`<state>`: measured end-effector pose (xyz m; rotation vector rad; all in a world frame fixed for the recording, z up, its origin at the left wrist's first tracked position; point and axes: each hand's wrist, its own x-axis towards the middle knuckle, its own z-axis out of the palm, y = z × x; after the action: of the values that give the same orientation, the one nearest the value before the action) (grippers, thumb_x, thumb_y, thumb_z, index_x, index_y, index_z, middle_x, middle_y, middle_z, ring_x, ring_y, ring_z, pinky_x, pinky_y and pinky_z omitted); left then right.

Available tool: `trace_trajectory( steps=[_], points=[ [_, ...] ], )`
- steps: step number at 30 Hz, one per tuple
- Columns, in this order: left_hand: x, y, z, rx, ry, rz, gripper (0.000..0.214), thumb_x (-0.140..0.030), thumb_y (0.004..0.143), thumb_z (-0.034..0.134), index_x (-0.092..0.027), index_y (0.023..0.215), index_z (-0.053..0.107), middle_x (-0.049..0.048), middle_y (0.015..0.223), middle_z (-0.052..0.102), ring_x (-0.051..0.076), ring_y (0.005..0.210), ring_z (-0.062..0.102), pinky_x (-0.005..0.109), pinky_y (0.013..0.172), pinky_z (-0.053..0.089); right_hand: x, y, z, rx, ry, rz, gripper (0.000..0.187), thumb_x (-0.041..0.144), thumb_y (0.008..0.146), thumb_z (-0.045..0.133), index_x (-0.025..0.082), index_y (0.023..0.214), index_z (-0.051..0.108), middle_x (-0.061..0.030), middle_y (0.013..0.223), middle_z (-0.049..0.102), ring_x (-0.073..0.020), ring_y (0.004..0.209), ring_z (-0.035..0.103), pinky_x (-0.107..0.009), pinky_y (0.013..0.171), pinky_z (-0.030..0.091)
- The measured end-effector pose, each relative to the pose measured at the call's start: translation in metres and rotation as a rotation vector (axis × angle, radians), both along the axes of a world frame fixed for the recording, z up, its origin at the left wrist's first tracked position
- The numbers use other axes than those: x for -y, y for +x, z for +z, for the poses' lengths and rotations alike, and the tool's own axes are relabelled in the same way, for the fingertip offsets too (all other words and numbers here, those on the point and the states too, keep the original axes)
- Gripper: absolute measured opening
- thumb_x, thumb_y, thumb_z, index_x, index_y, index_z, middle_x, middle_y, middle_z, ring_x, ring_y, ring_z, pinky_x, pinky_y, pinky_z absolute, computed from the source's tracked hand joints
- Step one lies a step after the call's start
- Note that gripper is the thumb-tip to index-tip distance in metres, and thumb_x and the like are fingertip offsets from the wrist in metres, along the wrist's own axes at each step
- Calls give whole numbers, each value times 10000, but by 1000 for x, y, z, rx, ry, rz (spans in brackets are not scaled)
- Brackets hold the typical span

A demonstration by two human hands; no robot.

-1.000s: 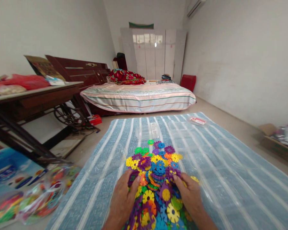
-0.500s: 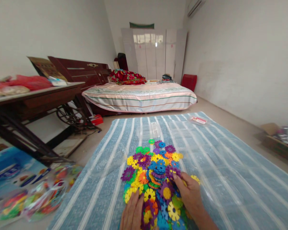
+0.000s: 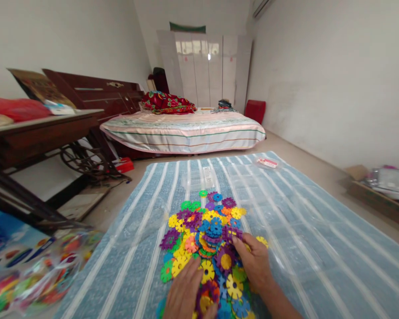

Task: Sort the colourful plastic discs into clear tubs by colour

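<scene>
Head view: we saw the heap of toothed pieces (image 3: 208, 250) spread on a blue-and-white striped cloth (image 3: 129, 248) right in front of the person, with 2 hands at its near part. The left hand (image 3: 184, 288) lay palm down over the heap, fingers stretched and close together; we could not tell whether it had hold of anything beneath. The right hand (image 3: 254, 259) was partly curled, thumb and forefinger nearly together at a purple square piece (image 3: 232, 232), though we could not tell how firm the pinch was. We judged the pieces to be thin plastic, light, fairly stiff, hard to break and perhaps slippery where they overlapped, best taken by the notched rim between 2 fingertips. Some were flower-like rounds with a central hole, such as a yellow disc (image 3: 234, 286); others were square and latticed. The cloth looked woven and soft, and clear plastic (image 3: 279, 248) lay glossy and wrinkled across it
</scene>
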<state>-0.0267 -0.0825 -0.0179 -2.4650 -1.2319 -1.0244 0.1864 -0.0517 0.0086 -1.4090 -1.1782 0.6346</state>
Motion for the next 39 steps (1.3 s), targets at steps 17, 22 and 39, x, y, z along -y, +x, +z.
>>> trace_trajectory(
  steps=[17, 22, 39],
  points=[
    [-117, -31, 29, 134, -503, 318, 418, -570, 802, 390, -196, 897, 552, 102, 947, 667, 238, 896, 634, 380, 860, 503, 17, 30, 55, 271, 199, -87, 199, 310, 848, 529, 202, 806, 691, 7, 708, 681, -139, 643, 617, -211, 604, 454],
    [-123, -25, 31, 138, -480, 345, 458, -582, 801, 353, -181, 915, 542, 139, 1018, 657, 253, 961, 624, 396, 911, 478, 8, 124, 74, 450, 104, -610, 295, 422, 802, 555, 189, 899, 709, -43, 825, 723, -219, 783, 660, -285, 704, 478],
    [-123, -40, 7, 262, -395, 305, 399, -553, 795, 452, -211, 922, 614, 77, 1077, 685, 250, 1012, 642, 380, 946, 496, -35, 217, 39, 948, -716, -313, 358, 420, 867, 432, 212, 991, 696, -119, 928, 717, -267, 890, 665, -326, 711, 443]
  ],
)
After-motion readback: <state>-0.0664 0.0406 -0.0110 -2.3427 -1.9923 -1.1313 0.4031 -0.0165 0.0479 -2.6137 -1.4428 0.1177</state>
